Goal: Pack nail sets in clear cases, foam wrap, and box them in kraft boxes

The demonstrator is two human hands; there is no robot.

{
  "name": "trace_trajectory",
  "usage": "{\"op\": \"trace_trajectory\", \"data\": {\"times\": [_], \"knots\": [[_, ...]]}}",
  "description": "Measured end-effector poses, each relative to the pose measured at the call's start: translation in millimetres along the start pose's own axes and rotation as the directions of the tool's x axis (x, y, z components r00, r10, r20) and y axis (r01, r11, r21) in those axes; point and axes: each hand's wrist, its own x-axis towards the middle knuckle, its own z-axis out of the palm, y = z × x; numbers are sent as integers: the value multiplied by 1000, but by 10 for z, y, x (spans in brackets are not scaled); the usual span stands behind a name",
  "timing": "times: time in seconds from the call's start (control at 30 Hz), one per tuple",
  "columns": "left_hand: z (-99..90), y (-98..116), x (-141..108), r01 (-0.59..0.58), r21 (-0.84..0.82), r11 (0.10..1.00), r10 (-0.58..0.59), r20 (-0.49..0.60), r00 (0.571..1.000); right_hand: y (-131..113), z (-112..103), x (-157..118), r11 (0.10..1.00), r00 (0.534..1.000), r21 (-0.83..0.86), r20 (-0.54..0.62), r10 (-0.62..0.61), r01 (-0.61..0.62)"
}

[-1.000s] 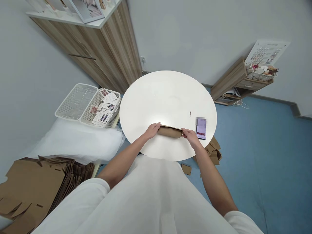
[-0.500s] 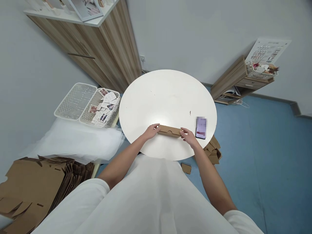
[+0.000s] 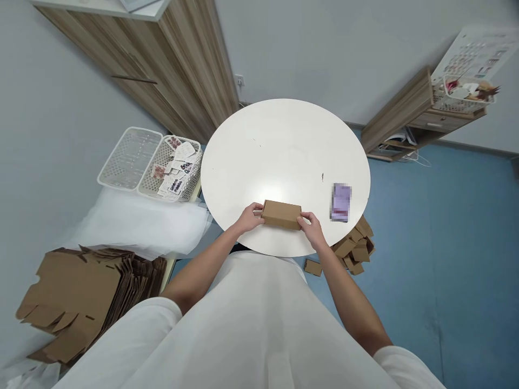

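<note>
Head view: one cardboard box (image 3: 283, 214) is gripped at its opposite ends by the fingers of the left hand (image 3: 250, 217) and right hand (image 3: 311, 225), at the near side of one white table (image 3: 284, 140). End walls could be dented by uneven squeezing — or the box dropped through a slackened grip. Also counted: one phone (image 3: 340, 202), one floor carton (image 3: 312, 267); heaped boxes (image 3: 354, 246) — overlapped, uncountable.

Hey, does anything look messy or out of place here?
A dark fleck marks the white table, perhaps debris. On the floor, one loose box lies left of a carton heap, as if strayed. The held box looks undamaged.
</note>
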Motion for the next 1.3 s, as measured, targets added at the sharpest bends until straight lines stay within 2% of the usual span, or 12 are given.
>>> {"op": "trace_trajectory", "data": {"times": [0.2,0.4,0.5,0.6,0.77,0.97,1.07,1.17,1.23,1.3], "knots": [[33,-245,-58,-8,58,998,10,-21,1000,201,247,-195,994,995,104,-88,55,-46],[-49,-319,-33,28,333,943,-4,-73,997,259,326,-296,978,975,-130,-173,137,-160],[-81,-319,-21,7,453,891,9,-33,999,233,392,-362,933,963,-288,-223,152,-214],[-92,-337,0,-24,486,873,13,26,1000,239,497,-409,892,962,-395,-240,130,-219],[-82,-357,42,-64,519,852,28,77,997,301,650,-463,876,949,-420,-291,119,-238],[-34,-251,64,-109,580,807,70,89,994,277,718,-489,899,943,-381,-320,93,-218],[32,-184,61,-90,600,795,29,109,994,299,641,-538,907,948,-370,-305,87,-202],[219,-111,42,-85,598,797,-18,165,986,399,406,-667,919,942,-335,-322,97,-209],[459,-50,21,-87,597,798,-53,214,975,511,148,-800,927,927,-291,-354,128,-239],[804,20,3,-109,598,794,-81,282,956,657,-169,-957,927,899,-242,-402,173,-286]]}}
